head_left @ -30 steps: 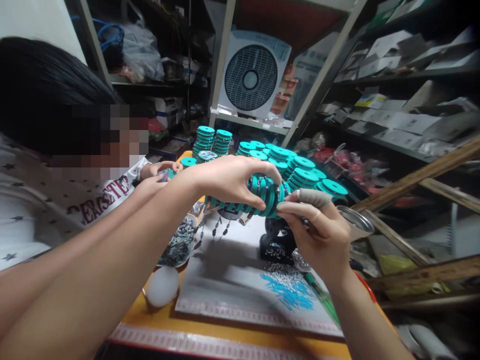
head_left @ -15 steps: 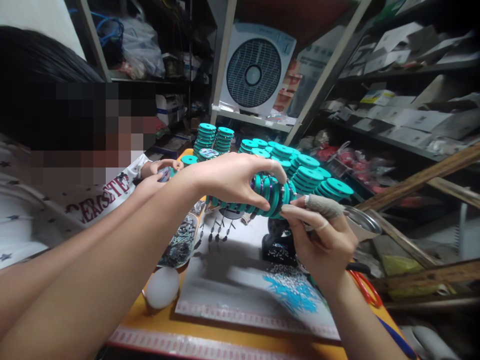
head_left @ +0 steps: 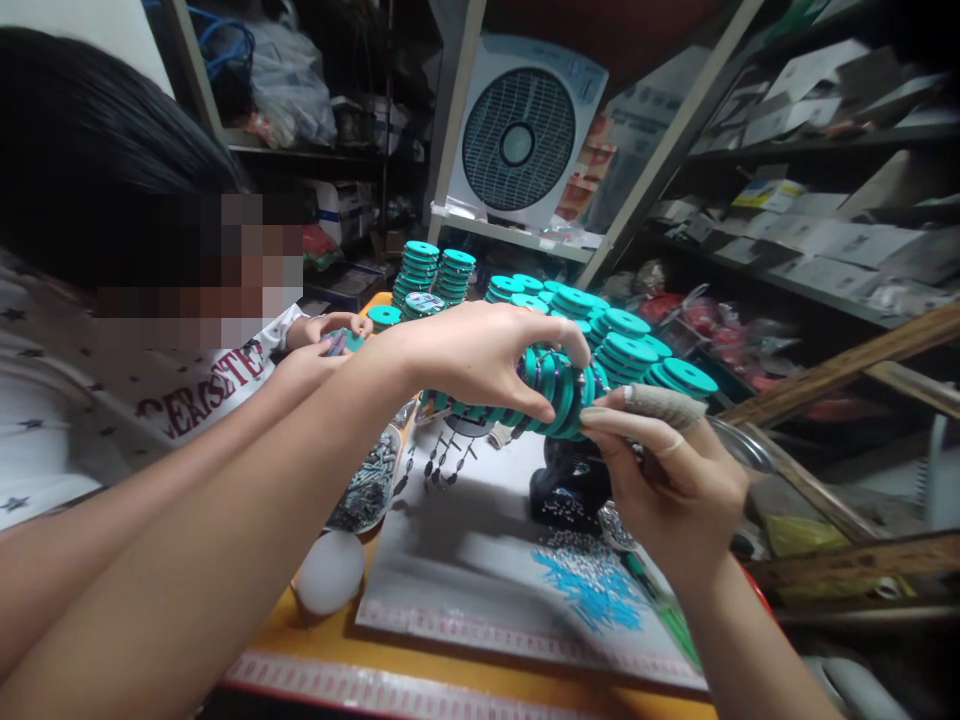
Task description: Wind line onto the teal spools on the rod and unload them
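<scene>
Biggest first: orange table, pale board on it, stacks of teal spools standing beyond. Main item is the row of teal spools, lying sideways above the board, discs face to face; whether something underneath carries it, the hands hide. Left hand holds the row from above, thumb on the near side, fingers curved over the top. Right hand makes a narrow pinch at the row's right end, fingertips touching the last spool; can't tell whether a thin strand sits between them. Handling, by judgement: each spool probably light, the full row somewhat heavier; discs look stiff, maybe foam or plastic, with a little give at the edges. Smooth faces could slide on one another, so a loose row may fan out or buckle in the middle. Best hold is likely a broad arch across several rims, with light pressure at both ends to keep the discs lined up. Squeezing one rim hard might dent it or pop it out of line. The shiny windings between the rims look the more delicate part, so better to take the rims. Smaller stuff: black stand below the row's right part, white ball by the board's left edge, blue pieces scattered on the board, then tiny silver beads just beyond those.
</scene>
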A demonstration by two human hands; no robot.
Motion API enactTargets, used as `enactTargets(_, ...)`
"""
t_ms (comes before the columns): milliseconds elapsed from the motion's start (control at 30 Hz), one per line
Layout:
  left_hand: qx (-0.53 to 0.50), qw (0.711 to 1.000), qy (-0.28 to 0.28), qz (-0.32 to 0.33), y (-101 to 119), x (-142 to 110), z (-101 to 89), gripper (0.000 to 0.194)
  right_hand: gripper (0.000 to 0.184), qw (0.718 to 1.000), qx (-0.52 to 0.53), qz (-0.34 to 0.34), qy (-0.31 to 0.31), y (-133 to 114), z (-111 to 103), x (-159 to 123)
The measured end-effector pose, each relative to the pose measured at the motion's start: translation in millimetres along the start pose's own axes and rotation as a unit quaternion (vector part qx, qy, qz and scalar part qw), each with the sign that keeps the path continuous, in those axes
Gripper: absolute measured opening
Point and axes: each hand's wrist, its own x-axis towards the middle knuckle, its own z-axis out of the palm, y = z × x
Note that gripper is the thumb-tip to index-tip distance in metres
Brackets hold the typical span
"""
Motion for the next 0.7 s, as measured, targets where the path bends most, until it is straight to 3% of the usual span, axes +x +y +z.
enactTargets(400,-0.002,1.0,0.006,-0.006,0.7,-0.5,1.2,0.044,0.031,1.0,-0.015,-0.022,0.0,1.3,-0.1,-1.2)
enactTargets(700,-0.002,1.0,0.01,0.004,0.3,0.0,1.3,0.043,0.042,0.99,-0.062,-0.107,-0.069,7.6,-8.1,-1.2)
